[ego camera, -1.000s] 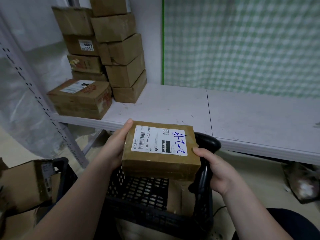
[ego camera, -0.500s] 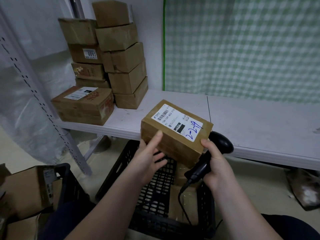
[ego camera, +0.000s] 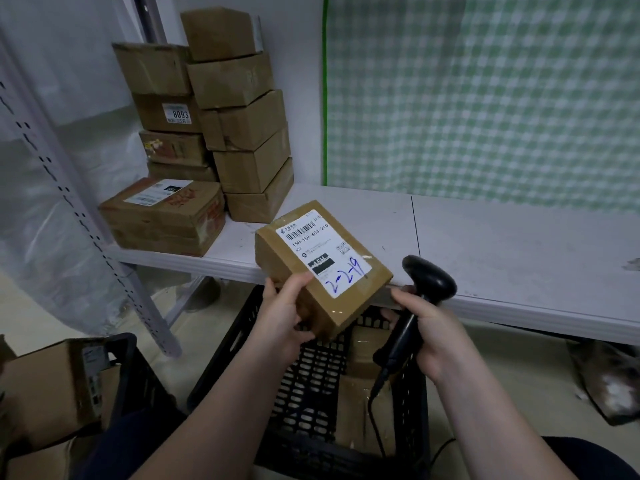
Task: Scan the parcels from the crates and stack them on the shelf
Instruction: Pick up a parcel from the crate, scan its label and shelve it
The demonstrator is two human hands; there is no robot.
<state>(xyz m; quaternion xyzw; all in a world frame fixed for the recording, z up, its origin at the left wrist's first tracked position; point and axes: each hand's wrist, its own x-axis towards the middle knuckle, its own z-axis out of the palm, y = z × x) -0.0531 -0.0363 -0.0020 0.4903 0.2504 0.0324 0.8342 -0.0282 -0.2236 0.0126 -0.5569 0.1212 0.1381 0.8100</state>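
left hand grips the parcel by its near corner, right hand is wrapped round the scanner; parcel hangs over the crate at the shelf edge, long side running near-right to far-left; brown cardboard, white label, blue scribble

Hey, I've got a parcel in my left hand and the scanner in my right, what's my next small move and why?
Probably set the parcel on the shelf beside the stacked boxes. Your left hand holds it tilted, label up, over the shelf's front edge; bare shelf lies right of the stacks, and your right hand holds the scanner off to the side.
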